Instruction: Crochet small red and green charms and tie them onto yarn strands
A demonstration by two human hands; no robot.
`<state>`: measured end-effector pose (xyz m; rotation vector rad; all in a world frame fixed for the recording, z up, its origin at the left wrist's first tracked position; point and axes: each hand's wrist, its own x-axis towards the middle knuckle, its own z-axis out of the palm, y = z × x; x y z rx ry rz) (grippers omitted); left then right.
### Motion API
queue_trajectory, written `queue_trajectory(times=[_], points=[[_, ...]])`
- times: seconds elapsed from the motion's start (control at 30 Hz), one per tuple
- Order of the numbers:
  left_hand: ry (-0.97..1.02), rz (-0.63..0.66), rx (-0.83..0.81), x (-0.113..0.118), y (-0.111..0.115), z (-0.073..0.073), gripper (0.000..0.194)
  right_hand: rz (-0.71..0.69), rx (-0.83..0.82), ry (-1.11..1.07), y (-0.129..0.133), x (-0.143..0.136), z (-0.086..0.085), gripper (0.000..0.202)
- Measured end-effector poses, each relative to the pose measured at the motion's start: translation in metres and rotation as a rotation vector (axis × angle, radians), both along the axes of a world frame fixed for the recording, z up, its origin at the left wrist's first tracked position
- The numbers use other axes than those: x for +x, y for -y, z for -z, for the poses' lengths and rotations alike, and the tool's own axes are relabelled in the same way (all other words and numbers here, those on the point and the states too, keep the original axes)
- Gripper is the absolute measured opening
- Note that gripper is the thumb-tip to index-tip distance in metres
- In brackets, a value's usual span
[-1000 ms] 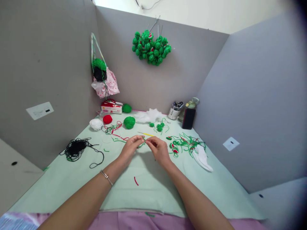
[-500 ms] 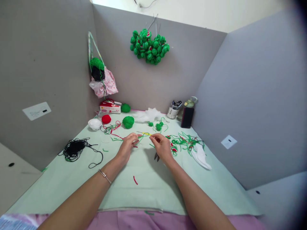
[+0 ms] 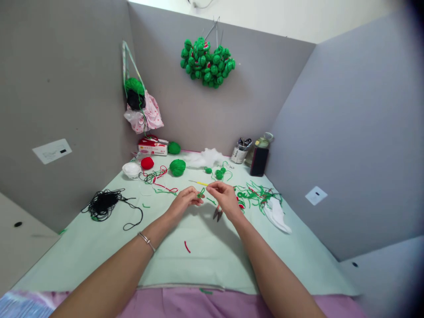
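Observation:
My left hand (image 3: 185,202) is closed, its thumb and fingers pinching a small loop of green yarn (image 3: 201,193). Just right of it, my right hand (image 3: 225,199) is pinched at the fingertips by the same yarn, seemingly holding its end, which is too small to see clearly. A yellow-handled crochet hook (image 3: 201,183) lies on the table behind the fingers, its thin metal end pointing left. Beneath my right hand the dark blades of scissors (image 3: 217,215) stick out; their handles are mostly hidden. A short green strand (image 3: 211,201) lies between the hands.
Black yarn (image 3: 104,205) lies at left. Green (image 3: 177,167) and red balls (image 3: 147,163), white stuffing (image 3: 207,158), a pen cup (image 3: 239,152) and a phone (image 3: 259,161) line the back. Green yarn pieces (image 3: 256,194) and a white piece (image 3: 277,216) lie right. Green crocheted pieces (image 3: 208,64) hang on the partition.
My left hand has shifted right and slightly down, closer to my right hand. The green yarn between them has gone from a longer stretched strand to a small loop at my left fingertips.

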<state>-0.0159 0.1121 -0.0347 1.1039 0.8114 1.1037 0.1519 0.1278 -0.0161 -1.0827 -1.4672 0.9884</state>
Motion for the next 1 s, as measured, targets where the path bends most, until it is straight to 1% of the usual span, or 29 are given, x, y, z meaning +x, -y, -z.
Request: queue_trajectory(times=[0.07,0.17,0.3,0.37,0.47,0.57,0.63,0.67,0.73,0.8,0.9,1.0], points=[[-0.016,0.057,-0.019,0.0,0.001,0.0,0.01,0.019,-0.041,-0.137,-0.003,0.006,-0.004,0.02],[-0.045,0.144,-0.029,0.001,0.003,-0.002,0.009,-0.004,-0.113,-0.305,-0.005,0.011,-0.008,0.024],[-0.069,0.217,-0.016,0.002,0.005,-0.002,0.007,-0.047,-0.167,-0.368,-0.004,0.012,-0.008,0.03],[-0.059,0.219,-0.022,0.001,0.005,-0.002,0.007,-0.053,-0.186,-0.398,-0.005,0.013,-0.008,0.033],[-0.018,0.169,-0.051,0.001,0.003,-0.002,0.014,-0.037,-0.192,-0.425,-0.007,0.016,-0.008,0.034],[-0.023,0.146,-0.048,0.001,0.004,-0.002,0.031,-0.028,-0.155,-0.378,-0.006,0.016,-0.008,0.03],[-0.082,0.169,0.015,0.002,0.005,-0.001,0.04,-0.039,-0.102,-0.287,-0.004,0.012,-0.007,0.025],[-0.117,0.177,0.053,0.002,0.005,-0.001,0.041,-0.052,-0.07,-0.227,-0.002,0.01,-0.007,0.022],[-0.177,0.176,0.106,0.002,0.005,0.001,0.039,-0.087,-0.021,-0.128,0.0,0.005,-0.005,0.019],[-0.206,0.147,0.114,0.002,0.004,0.002,0.036,-0.094,0.008,-0.074,0.001,0.003,-0.003,0.018],[-0.222,0.121,0.098,0.001,0.001,0.003,0.034,-0.043,-0.016,-0.116,-0.002,0.006,-0.002,0.021],[-0.247,0.15,0.096,0.0,-0.001,0.005,0.034,-0.018,-0.06,-0.198,-0.005,0.009,0.0,0.025]])
